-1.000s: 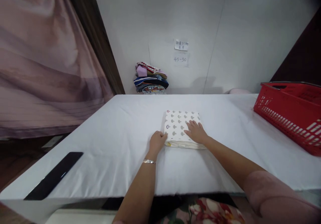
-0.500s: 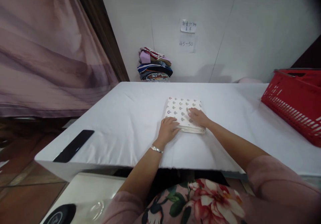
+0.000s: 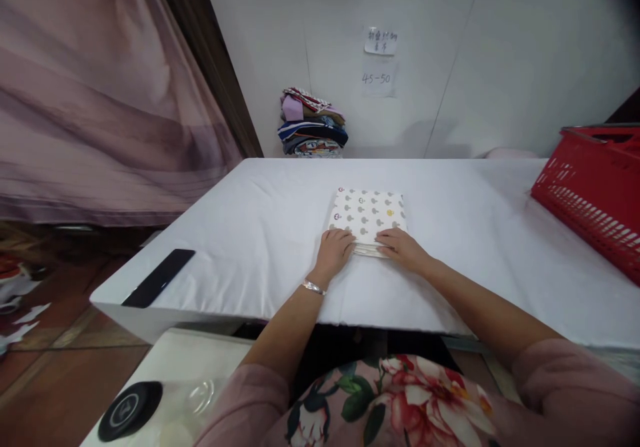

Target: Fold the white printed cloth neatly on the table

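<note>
A folded white cloth with grey and red prints [image 3: 369, 211] lies in the middle of the white-covered table [image 3: 260, 233]. My left hand [image 3: 334, 249], with a bracelet at the wrist, rests on the cloth's near left corner, fingers curled over its edge. At the near right edge my right hand [image 3: 403, 247] lies, fingers bent around the folded layers. Both hands touch the cloth's front edge.
A pile of folded clothes [image 3: 312, 124] sits against the wall beyond the table. A red plastic basket [image 3: 590, 187] stands at the right. A black phone [image 3: 157, 286] lies at the table's left corner. A white stool with a black disc [image 3: 131, 409] is at lower left.
Both hands slid back from the top of the cloth to its near edge. The camera pulled back and tilted down, showing more of my lap and the floor.
</note>
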Motion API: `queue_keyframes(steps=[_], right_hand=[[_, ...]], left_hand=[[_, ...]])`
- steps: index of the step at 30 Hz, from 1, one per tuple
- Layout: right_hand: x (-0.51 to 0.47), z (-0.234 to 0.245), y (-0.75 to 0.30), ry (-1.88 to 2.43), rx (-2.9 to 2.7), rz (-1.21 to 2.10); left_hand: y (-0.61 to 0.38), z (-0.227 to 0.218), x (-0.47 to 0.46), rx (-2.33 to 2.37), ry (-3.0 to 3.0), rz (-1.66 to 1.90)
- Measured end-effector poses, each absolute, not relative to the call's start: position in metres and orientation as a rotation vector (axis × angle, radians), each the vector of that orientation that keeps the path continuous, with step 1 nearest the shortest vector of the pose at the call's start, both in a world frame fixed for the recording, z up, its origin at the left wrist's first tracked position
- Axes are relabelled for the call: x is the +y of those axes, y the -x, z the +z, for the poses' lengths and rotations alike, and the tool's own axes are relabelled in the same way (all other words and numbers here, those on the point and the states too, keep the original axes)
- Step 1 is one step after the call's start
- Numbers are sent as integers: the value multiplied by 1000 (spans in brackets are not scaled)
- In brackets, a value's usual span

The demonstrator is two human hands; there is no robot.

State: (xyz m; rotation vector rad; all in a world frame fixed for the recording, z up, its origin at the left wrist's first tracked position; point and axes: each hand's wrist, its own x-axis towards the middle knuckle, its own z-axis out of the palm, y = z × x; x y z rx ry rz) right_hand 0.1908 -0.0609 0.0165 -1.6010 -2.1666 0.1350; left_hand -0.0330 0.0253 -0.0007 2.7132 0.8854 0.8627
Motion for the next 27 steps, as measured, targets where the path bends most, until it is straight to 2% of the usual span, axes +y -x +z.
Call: queue_keyframes(steps=[13, 27], right_hand=[[-64, 24, -181, 1786, -2298, 4], [-78, -3, -176, 1626, -2130, -116]], left_hand=[[27, 8, 23, 959, -2732, 840], [40, 5, 29, 793, -2713, 826]])
